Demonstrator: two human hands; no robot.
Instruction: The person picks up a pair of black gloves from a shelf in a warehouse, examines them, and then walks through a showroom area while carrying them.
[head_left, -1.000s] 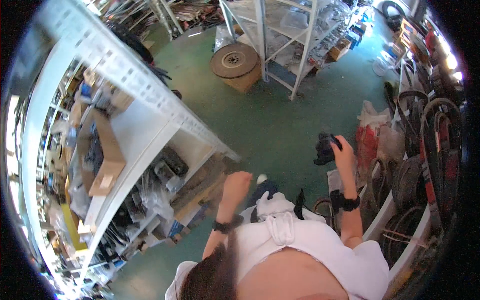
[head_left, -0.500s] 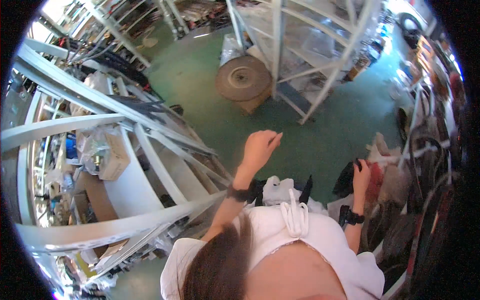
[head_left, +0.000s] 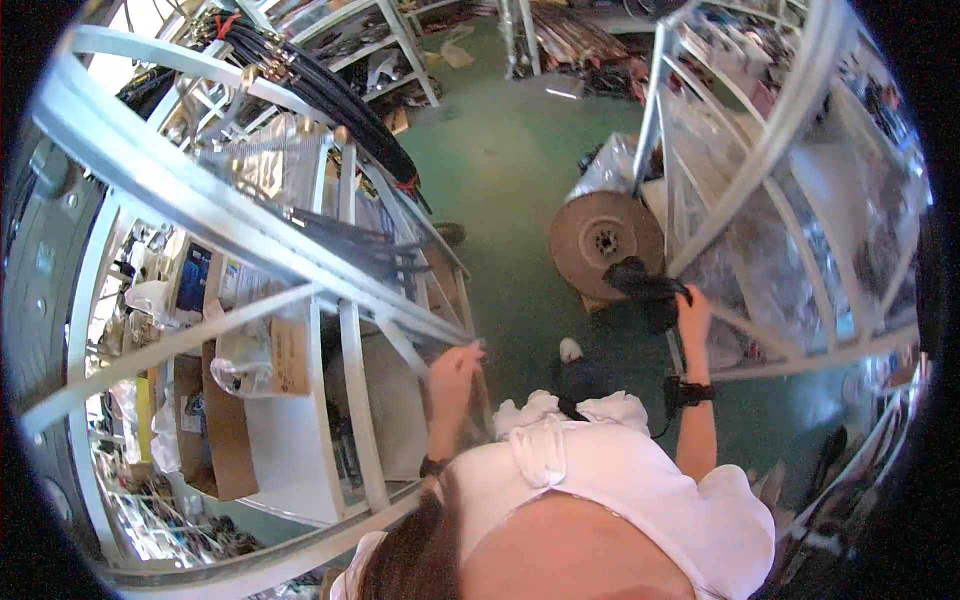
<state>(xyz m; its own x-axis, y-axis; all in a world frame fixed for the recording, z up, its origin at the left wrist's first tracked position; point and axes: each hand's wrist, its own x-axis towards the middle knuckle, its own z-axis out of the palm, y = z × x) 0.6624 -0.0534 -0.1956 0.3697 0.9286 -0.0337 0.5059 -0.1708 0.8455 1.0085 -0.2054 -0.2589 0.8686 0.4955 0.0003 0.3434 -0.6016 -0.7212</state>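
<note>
My right hand (head_left: 692,318) is closed on the edge of a black, soft, cloth-like thing (head_left: 640,283); its exact kind I cannot make out. It hangs out to the left of the hand and overlaps the lower edge of a round brown reel (head_left: 605,240) in view. At the left, my left hand (head_left: 456,380) is beside the edge of a pale metal rack (head_left: 365,400). Its fingers are bent and smeared by motion, and nothing shows in them. Both wrists wear dark bands.
Open cardboard boxes (head_left: 228,440) and bagged goods fill the left rack. Black hoses (head_left: 350,120) are bundled above it. A white frame (head_left: 745,225) with plastic-wrapped items stands at the right. Green floor (head_left: 490,190) runs between the racks.
The view has turned right and moved along the aisle. My right hand has lifted the black thing forward, away from my side. My left hand has come next to the left rack.
</note>
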